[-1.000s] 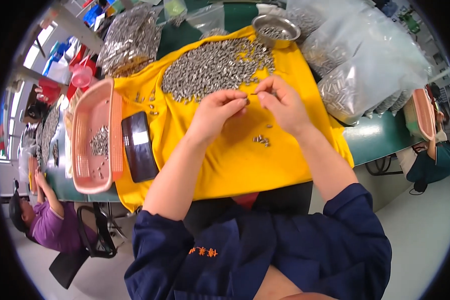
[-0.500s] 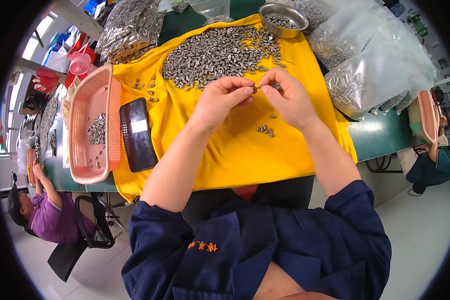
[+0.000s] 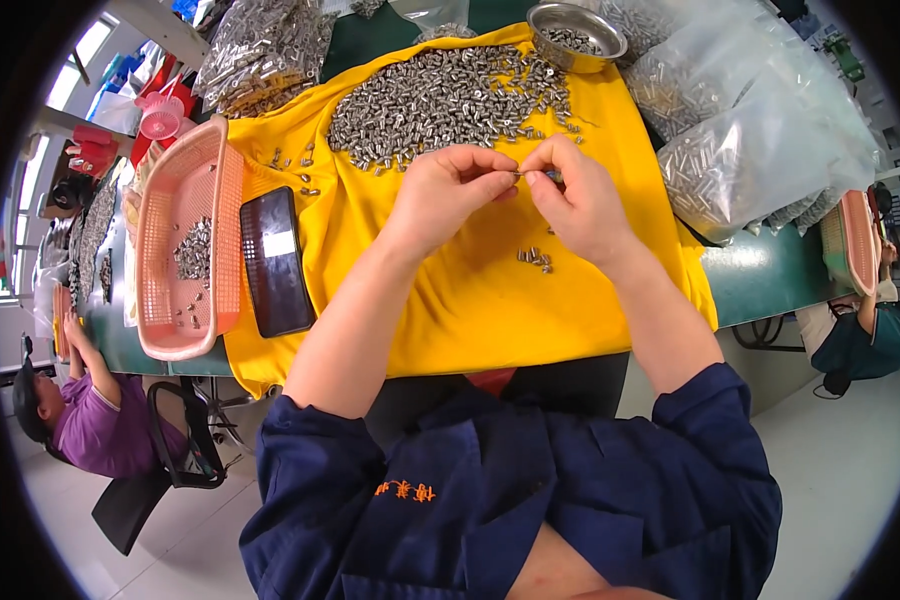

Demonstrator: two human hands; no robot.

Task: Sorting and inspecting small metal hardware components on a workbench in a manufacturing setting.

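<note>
My left hand (image 3: 448,195) and my right hand (image 3: 578,205) meet above the yellow cloth (image 3: 450,310), fingertips nearly touching. Both are closed in a pinch. Between the tips shows a tiny metal part (image 3: 519,174), mostly covered by the fingers, so its exact shape is hard to make out. Just beyond my hands spreads a large heap of small metal cylinders (image 3: 440,105). A little group of the same cylinders (image 3: 535,260) lies on the cloth below my right hand. More are scattered (image 3: 305,162) left of the heap.
Left stands a pink plastic basket (image 3: 155,290) with some cylinders inside, a black phone (image 3: 275,265) beside it. A steel bowl (image 3: 610,42) stands at the back. Clear bags of metal parts (image 3: 710,185) fill the right. A person in purple (image 3: 105,430) sits at the left.
My hands stay pinched together in nearly the same place, with slight finger movement. The whole view has shifted a little.
</note>
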